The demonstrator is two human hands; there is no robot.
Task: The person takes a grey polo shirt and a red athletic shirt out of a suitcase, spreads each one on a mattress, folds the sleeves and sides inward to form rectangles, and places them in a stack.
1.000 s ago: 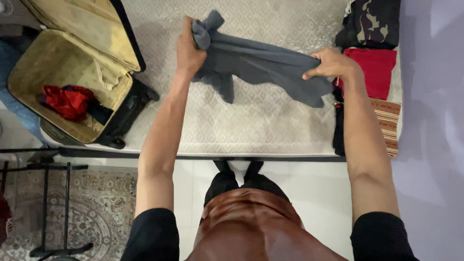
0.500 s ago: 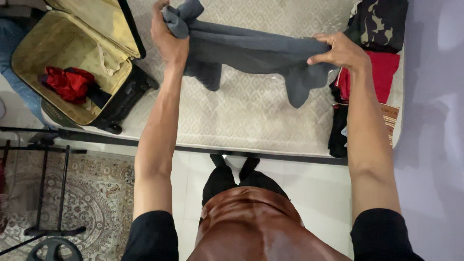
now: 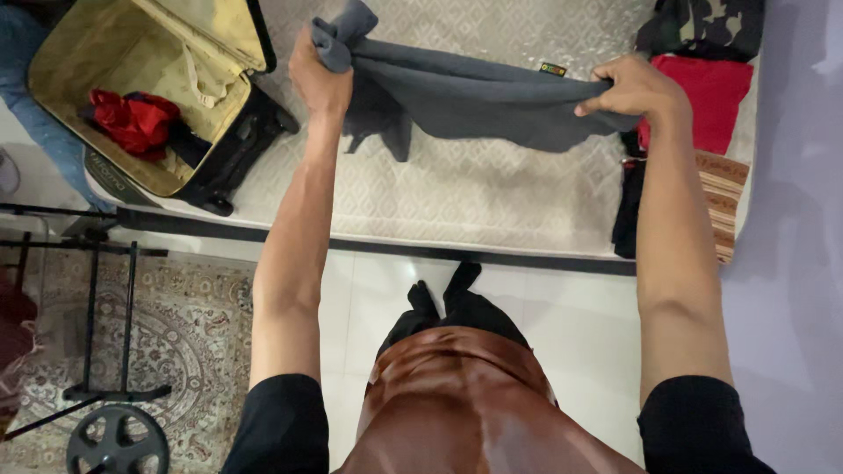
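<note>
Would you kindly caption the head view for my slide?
Left hand and right hand hold a grey garment stretched above a mattress.

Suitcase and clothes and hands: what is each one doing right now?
Suitcase: open, lid up, on the mattress.
Red garment: crumpled inside the suitcase.
Grey garment: held up, stretched between both hands.
Left hand: fist closed on one end.
Right hand: pinching the other end.
Clothes stack: folded, at the mattress edge.
</note>
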